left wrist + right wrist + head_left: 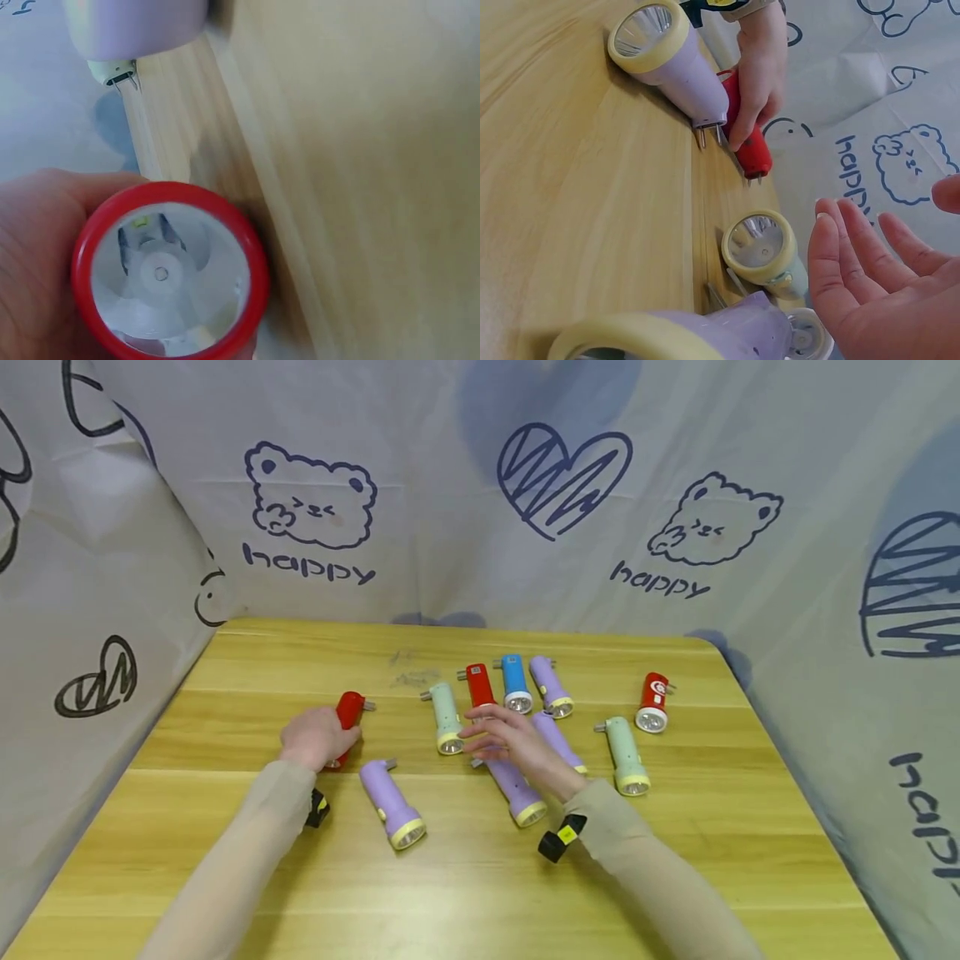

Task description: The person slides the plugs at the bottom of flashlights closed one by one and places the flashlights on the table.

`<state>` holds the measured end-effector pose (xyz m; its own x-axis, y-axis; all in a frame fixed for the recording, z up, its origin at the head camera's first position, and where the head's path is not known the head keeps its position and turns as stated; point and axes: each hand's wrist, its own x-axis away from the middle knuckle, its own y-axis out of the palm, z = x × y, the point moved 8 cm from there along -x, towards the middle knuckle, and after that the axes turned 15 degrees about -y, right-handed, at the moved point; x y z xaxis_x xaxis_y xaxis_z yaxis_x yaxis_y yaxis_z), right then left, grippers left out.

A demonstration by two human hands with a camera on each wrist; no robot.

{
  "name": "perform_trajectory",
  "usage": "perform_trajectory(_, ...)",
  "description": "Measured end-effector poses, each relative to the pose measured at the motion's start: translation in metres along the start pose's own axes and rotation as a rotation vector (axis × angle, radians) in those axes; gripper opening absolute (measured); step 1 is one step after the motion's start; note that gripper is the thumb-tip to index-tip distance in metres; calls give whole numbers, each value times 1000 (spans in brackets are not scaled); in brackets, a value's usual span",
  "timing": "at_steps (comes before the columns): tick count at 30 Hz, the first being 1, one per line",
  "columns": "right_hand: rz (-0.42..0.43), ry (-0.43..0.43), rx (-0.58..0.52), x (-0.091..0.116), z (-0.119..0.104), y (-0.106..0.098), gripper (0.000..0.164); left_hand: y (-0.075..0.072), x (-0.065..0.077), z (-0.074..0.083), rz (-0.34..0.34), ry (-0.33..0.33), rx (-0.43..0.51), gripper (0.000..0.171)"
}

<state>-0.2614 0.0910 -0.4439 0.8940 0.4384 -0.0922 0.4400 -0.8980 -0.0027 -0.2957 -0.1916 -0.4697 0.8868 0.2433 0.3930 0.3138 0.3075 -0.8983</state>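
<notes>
My left hand (315, 738) grips a red flashlight (349, 711) at the left of the wooden table, its metal plug prongs pointing right. In the left wrist view its round lens (161, 274) and red rim face the camera, with the palm wrapped along one side. My right hand (516, 745) hovers with loosely extended fingers over the middle group, holding nothing. Below it lie a purple flashlight (514, 787) and another purple one (557, 742), both partly covered. By its fingertips are a pale green flashlight (446, 714) and a second red flashlight (478, 683).
A purple flashlight (392, 802) lies between my arms. A blue flashlight (513, 674) and a purple one (547, 681) lie behind the group. On the right are a pale green flashlight (624, 752) and a red one (654, 695). White printed cloth (442, 527) surrounds the table (465, 902).
</notes>
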Motion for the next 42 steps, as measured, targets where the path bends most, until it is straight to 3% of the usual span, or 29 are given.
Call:
perform_trajectory(8, 2, -3, -10, -1, 0, 2, 46, -4, 7, 6, 65, 41, 56, 42)
perform_trajectory(16, 53, 3, -27, -3, 0, 1, 39, -10, 24, 27, 126, 154, 139, 41)
perform_trajectory(27, 191, 25, -95, -8, 0, -6, 38, -10, 43, 50, 83, 260, 271, 46)
perform_trajectory(35, 330, 16, -154, -14, 1, -13, 37, -12, 57, 71, 10, 354, 361, 46)
perform_trajectory(42, 377, -16, -224, -19, -2, -12, 41, -9, 70, 90, -13, 419, 341, 45)
